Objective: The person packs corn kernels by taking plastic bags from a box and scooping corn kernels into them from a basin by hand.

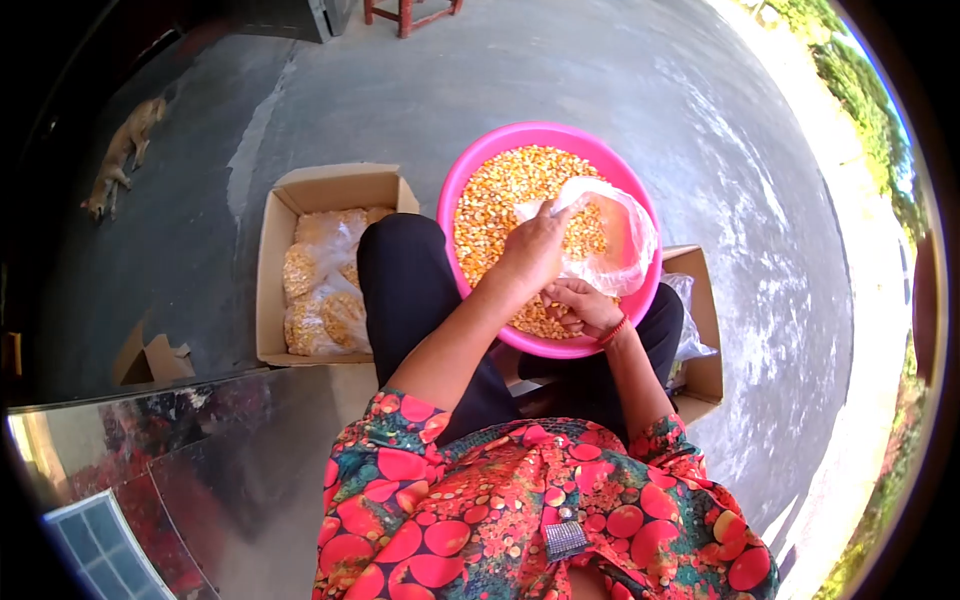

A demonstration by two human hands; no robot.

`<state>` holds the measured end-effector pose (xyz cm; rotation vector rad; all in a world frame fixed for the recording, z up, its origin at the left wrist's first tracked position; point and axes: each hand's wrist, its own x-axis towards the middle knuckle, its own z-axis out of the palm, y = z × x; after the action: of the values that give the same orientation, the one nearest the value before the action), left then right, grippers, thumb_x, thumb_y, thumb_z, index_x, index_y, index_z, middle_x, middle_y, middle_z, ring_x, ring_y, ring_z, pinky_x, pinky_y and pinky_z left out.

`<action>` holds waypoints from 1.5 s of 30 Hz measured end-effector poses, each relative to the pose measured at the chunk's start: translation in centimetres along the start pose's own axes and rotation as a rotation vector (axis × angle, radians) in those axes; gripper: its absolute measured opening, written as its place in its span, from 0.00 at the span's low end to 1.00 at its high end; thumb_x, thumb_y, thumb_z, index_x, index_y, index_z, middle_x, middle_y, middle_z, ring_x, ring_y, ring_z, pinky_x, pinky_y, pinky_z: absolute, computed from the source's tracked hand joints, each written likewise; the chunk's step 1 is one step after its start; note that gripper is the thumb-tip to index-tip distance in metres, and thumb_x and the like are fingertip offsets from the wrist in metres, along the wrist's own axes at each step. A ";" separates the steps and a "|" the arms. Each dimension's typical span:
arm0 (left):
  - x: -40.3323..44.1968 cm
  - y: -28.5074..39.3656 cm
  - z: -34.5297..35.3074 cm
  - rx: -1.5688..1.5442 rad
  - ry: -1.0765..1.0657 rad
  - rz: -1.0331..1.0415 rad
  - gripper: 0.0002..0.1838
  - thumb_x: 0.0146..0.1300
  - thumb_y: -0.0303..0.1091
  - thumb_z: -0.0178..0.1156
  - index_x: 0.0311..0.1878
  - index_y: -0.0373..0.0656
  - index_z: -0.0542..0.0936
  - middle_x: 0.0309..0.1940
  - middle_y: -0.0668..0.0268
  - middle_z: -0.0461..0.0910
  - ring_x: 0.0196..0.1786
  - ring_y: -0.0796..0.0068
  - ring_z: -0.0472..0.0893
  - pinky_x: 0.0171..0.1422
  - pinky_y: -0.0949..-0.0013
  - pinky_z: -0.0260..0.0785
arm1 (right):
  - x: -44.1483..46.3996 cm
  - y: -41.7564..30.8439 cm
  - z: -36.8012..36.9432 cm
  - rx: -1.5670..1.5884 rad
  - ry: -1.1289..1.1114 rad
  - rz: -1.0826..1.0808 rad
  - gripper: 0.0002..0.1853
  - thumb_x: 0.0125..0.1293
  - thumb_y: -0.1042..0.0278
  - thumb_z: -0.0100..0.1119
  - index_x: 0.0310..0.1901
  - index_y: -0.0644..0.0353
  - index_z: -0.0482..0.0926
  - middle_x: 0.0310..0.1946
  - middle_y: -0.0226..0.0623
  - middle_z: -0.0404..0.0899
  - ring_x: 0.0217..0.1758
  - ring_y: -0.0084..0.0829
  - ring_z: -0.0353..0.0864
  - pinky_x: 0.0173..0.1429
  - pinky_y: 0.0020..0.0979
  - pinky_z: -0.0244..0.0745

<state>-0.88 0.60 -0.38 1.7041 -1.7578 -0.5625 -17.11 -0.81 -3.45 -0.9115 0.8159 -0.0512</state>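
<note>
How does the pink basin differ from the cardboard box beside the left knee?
The pink basin is round; the cardboard box is four-sided. The basin holds loose corn kernels; the box holds filled, clear plastic bags. Both are open at the top.

A slim tan animal lies on its side at far left on the smooth grey concrete floor. A red wooden stool stands at the far edge, partly cut off. Leafy green foliage lines the far right.
</note>
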 end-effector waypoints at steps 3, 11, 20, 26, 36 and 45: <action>-0.2 0.6 -1.2 -0.065 0.005 -0.013 0.39 0.50 0.19 0.54 0.66 0.61 0.61 0.57 0.48 0.67 0.48 0.52 0.77 0.49 0.58 0.73 | -1.2 -0.3 -0.3 0.081 -0.187 -0.050 0.12 0.68 0.55 0.49 0.35 0.55 0.73 0.19 0.23 0.63 0.12 0.10 0.47 0.15 0.15 0.41; 0.0 0.5 -0.5 -0.067 -0.019 -0.034 0.37 0.49 0.19 0.53 0.65 0.58 0.62 0.57 0.48 0.66 0.49 0.52 0.77 0.49 0.57 0.72 | -1.9 -5.9 -2.1 0.348 0.256 -0.518 0.10 0.70 0.61 0.44 0.35 0.56 0.71 0.21 0.24 0.64 0.16 0.14 0.55 0.18 0.15 0.49; 0.0 0.6 -1.0 -0.166 -0.017 -0.022 0.37 0.47 0.22 0.61 0.62 0.62 0.66 0.53 0.50 0.70 0.51 0.52 0.75 0.52 0.57 0.71 | 0.6 -6.5 -3.5 0.127 0.458 -0.729 0.11 0.67 0.71 0.44 0.47 0.63 0.73 0.44 0.35 0.74 0.50 0.29 0.74 0.57 0.28 0.68; 0.0 0.5 -1.1 -0.071 -0.046 -0.010 0.39 0.50 0.21 0.57 0.66 0.60 0.60 0.57 0.49 0.67 0.49 0.50 0.76 0.49 0.56 0.73 | -1.7 -4.7 -2.8 0.150 0.361 -0.588 0.10 0.67 0.70 0.46 0.41 0.63 0.77 0.30 0.26 0.76 0.28 0.16 0.73 0.32 0.18 0.69; -0.3 1.4 -2.0 -0.068 -0.036 -0.016 0.32 0.50 0.22 0.53 0.63 0.39 0.63 0.55 0.46 0.68 0.53 0.49 0.74 0.56 0.57 0.68 | -0.6 2.7 -4.6 -1.348 0.416 -0.507 0.08 0.58 0.68 0.53 0.37 0.56 0.79 0.32 0.43 0.76 0.36 0.41 0.79 0.42 0.38 0.73; -0.1 0.7 -1.1 -0.032 -0.033 0.001 0.32 0.49 0.21 0.53 0.63 0.39 0.63 0.55 0.45 0.68 0.53 0.48 0.73 0.56 0.57 0.68 | 1.0 3.1 1.0 -1.431 0.417 -0.386 0.14 0.60 0.58 0.49 0.32 0.61 0.74 0.27 0.50 0.78 0.35 0.49 0.78 0.42 0.46 0.72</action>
<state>-0.68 0.84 0.87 1.6803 -1.7629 -0.6180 -16.64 1.51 -5.94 -2.4673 1.0154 0.0189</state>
